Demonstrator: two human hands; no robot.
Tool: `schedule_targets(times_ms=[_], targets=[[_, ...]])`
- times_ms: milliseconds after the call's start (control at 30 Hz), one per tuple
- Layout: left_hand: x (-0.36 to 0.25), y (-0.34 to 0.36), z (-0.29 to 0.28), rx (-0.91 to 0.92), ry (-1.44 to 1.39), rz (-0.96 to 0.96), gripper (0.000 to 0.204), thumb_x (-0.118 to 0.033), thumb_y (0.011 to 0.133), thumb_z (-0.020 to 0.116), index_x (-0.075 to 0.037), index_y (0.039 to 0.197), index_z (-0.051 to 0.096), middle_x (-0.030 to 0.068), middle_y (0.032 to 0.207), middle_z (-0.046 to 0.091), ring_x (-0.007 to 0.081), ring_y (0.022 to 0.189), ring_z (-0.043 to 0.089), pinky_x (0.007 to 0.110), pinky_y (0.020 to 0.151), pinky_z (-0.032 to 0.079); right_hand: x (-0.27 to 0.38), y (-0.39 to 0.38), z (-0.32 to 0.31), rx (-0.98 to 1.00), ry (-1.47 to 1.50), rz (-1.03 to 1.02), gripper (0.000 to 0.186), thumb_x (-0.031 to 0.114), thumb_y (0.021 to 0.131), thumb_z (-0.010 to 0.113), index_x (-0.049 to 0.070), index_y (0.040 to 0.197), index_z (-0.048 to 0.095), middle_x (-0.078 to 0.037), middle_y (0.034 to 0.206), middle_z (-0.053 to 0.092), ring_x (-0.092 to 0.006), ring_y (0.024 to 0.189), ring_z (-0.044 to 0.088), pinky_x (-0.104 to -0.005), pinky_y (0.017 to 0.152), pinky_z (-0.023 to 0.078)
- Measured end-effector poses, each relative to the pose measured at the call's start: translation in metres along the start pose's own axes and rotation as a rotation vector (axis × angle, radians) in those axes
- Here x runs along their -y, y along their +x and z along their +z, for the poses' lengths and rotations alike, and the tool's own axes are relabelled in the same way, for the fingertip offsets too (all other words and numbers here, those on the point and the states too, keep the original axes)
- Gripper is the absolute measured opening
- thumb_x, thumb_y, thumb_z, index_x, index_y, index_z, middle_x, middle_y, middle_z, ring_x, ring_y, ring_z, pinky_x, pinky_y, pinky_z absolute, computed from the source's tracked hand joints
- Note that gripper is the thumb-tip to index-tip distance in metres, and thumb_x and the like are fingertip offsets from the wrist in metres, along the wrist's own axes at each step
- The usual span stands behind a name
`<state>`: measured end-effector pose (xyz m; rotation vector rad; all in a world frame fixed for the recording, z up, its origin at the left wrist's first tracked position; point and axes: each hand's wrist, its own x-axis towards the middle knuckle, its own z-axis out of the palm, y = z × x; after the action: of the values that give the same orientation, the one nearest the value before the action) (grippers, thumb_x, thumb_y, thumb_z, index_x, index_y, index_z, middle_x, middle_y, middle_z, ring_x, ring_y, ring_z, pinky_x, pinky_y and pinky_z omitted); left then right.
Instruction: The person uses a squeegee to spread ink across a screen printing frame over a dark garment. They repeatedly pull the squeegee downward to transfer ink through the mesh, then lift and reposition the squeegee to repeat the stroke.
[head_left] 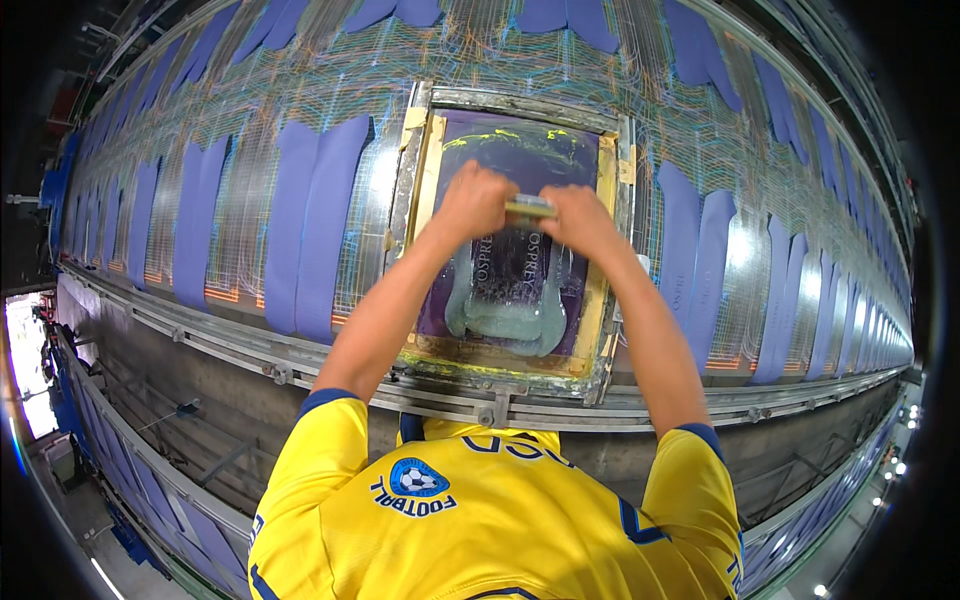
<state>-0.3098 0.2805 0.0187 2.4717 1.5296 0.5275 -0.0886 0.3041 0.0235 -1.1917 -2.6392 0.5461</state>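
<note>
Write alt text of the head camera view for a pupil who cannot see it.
A person's left hand and right hand grip a short bar over a framed screen smeared with greyish paste. Flat purple pieces lie along the long table to both sides; the person wears a yellow shirt.

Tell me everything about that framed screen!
The framed screen is rectangular, with a worn metallic rim, yellowish inner strips and a dark purple sheet. Bright yellow smears mark its far end; greyish, shiny paste its near end. It lies flat on the patterned table, between purple pieces. The left hand and right hand hold a bar over its middle; contact is unclear.
</note>
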Motion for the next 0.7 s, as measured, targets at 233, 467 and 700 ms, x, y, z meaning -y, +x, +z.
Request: schedule_targets(times_ms=[233,467,700], targets=[[-0.029,-0.054,0.012,-0.115,-0.058,0.003,0.016,-0.016,0.067,0.080,-0.012,0.071,0.065,0.0093,0.071,0.065,0.0328,0.073,0.065,0.046,0.076,0.045,0.042,-0.048,0.010,-0.023,0.004,0.011,0.020,0.013,0.075,0.075,0.008,0.090,0.062,-0.014,0.086,0.067,-0.0339,0.087,0.064,-0.0459,0.081,0.047],[-0.077,-0.113,-0.003,0.002,-0.130,-0.020,0.015,-0.012,0.065,0.079,-0.012,0.072,0.065,0.0049,0.072,0.062,0.0233,0.075,0.064,0.040,0.076,0.042,0.077,-0.112,0.023,0.078,0.075,0.043,0.031,0.015,0.070,0.081,0.011,0.094,0.063,-0.009,0.089,0.066,-0.0294,0.090,0.063,-0.0423,0.085,0.045],[-0.002,0.009,0.001,-0.060,-0.034,0.037,0.026,-0.030,0.068,0.086,-0.012,0.072,0.068,0.0073,0.077,0.068,0.0299,0.078,0.066,0.044,0.076,0.044,0.001,0.001,-0.004,-0.023,0.054,0.071,0.024,0.018,0.076,0.077,0.008,0.092,0.062,-0.016,0.085,0.069,-0.0382,0.086,0.066,-0.0496,0.077,0.050]])
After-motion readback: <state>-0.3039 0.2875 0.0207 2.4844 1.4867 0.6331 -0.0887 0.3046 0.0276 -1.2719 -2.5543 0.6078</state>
